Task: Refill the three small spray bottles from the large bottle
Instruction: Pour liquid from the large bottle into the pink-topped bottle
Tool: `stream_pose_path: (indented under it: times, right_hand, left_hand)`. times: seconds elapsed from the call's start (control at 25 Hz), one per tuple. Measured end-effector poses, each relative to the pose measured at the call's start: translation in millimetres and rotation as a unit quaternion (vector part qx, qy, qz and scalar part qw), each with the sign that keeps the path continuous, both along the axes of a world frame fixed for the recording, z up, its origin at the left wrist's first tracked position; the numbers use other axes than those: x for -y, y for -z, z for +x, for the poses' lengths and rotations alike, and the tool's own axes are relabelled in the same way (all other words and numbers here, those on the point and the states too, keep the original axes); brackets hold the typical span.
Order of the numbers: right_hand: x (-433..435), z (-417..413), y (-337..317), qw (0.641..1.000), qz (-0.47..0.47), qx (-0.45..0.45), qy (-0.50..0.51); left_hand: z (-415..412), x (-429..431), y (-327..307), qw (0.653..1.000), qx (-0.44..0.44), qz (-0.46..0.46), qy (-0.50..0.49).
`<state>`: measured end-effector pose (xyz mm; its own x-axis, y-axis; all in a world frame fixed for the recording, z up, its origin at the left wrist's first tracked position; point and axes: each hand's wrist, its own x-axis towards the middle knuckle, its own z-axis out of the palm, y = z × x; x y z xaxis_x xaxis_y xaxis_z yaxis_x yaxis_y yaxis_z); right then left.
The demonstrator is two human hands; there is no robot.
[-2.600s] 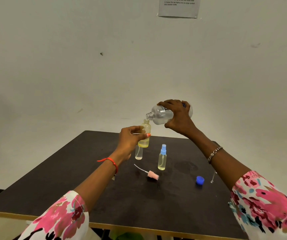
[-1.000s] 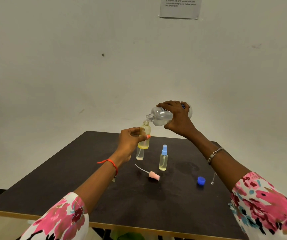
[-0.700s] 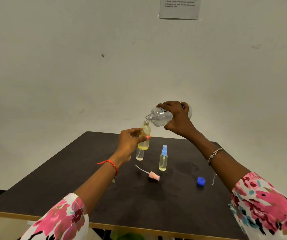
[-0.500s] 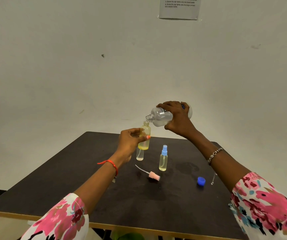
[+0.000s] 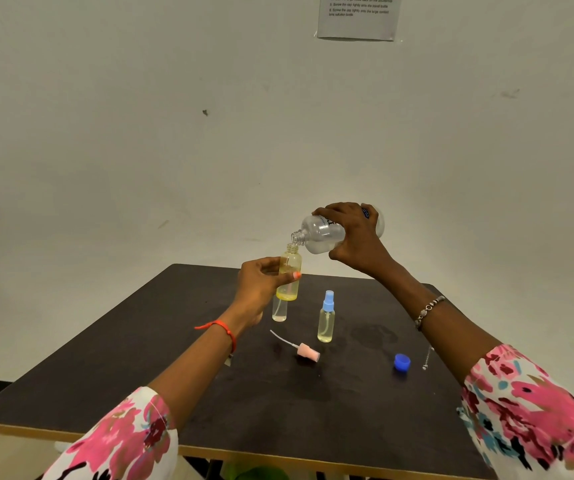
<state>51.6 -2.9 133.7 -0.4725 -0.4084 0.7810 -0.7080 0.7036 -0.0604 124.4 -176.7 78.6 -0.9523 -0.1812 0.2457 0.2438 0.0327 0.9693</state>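
Observation:
My right hand (image 5: 357, 243) grips the large clear bottle (image 5: 320, 233), tipped on its side with its open neck just above the mouth of a small yellowish bottle (image 5: 289, 274). My left hand (image 5: 261, 285) holds that small bottle upright above the dark table (image 5: 161, 344). A second small bottle (image 5: 279, 309), uncapped, stands on the table behind my left hand. A third small bottle (image 5: 326, 322) with a blue spray cap stands to its right.
A pink spray cap with its tube (image 5: 304, 351) lies on the table in front of the bottles. The large bottle's blue cap (image 5: 401, 362) lies to the right, beside a thin tube (image 5: 427, 358). A paper sheet (image 5: 358, 16) hangs on the wall.
The large bottle's neck has dipped slightly closer to the small bottle's mouth. Both hands stay almost where they were.

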Motion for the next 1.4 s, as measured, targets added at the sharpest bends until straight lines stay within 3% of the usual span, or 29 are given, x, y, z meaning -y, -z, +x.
stream_pose_path:
  times: [1.4]
  right_hand:
    - [2,8,-1,1.000,0.004,0.004,0.006]
  left_hand:
    - [-4,2,3,1.000,0.007,-0.001,0.000]
